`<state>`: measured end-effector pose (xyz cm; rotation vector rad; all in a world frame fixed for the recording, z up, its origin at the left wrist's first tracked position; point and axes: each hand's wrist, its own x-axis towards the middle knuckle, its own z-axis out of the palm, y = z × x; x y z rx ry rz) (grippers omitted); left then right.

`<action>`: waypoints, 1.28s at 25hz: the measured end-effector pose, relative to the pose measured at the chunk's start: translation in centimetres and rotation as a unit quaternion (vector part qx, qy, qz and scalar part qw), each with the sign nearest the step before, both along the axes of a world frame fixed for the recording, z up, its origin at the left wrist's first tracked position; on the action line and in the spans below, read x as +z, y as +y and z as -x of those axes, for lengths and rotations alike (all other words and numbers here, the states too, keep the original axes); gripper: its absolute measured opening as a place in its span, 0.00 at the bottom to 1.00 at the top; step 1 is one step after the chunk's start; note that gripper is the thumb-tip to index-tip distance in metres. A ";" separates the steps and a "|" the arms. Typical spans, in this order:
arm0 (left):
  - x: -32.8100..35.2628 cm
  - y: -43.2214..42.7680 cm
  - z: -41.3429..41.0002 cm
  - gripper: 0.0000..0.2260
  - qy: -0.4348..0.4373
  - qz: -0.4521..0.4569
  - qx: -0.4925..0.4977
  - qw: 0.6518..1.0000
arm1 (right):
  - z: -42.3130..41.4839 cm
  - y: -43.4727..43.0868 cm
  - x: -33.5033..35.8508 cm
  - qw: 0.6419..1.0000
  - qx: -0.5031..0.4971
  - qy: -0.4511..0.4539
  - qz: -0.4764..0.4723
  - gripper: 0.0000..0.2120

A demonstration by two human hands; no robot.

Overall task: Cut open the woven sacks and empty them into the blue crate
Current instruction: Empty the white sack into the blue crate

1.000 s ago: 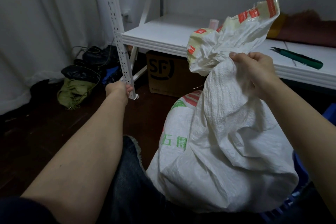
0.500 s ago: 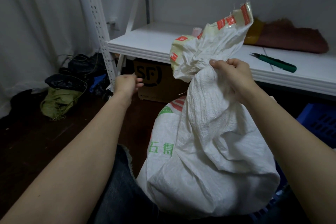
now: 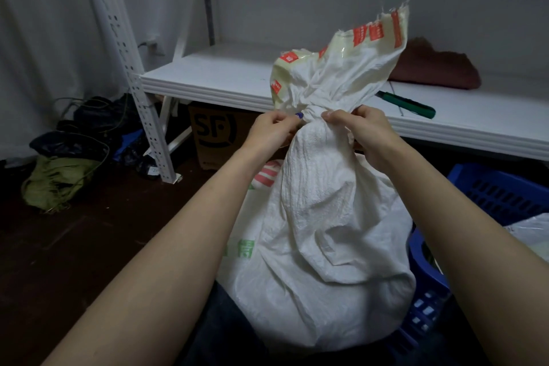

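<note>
Bulging white woven sack, neck bunched, upright just beside slatted blue crate

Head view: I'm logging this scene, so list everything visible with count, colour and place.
woven sack: 1, white, centre, between the arms
printed sacking: 1, white, green and red, behind sack's left
blue crate: 1, blue, right of sack
shelf: 1, white, behind sack
knife: 1, green, on shelf
red cloth: 1, dark red, on shelf
cardboard box: 1, brown, under shelf
green cloth: 1, olive, floor left
dark heap: 1, black, floor left
left hand: 1, pinches sack neck
right hand: 1, grips sack neck
</note>
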<state>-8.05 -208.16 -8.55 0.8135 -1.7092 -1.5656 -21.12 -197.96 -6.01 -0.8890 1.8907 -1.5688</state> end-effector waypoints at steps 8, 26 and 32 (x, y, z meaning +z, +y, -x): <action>0.3 1.3 1.1 0.30 -0.008 -0.006 -0.022 1.000 | 1.6 1.7 -0.2 0.996 0.081 0.020 -0.021 0.24; 0.9 2.2 1.6 0.21 0.021 0.053 -0.016 0.998 | 2.3 3.6 1.3 0.998 0.055 0.009 0.014 0.12; 0.7 2.0 1.4 0.23 0.019 0.064 -0.012 0.998 | 1.8 3.2 1.4 0.998 0.044 0.035 0.012 0.06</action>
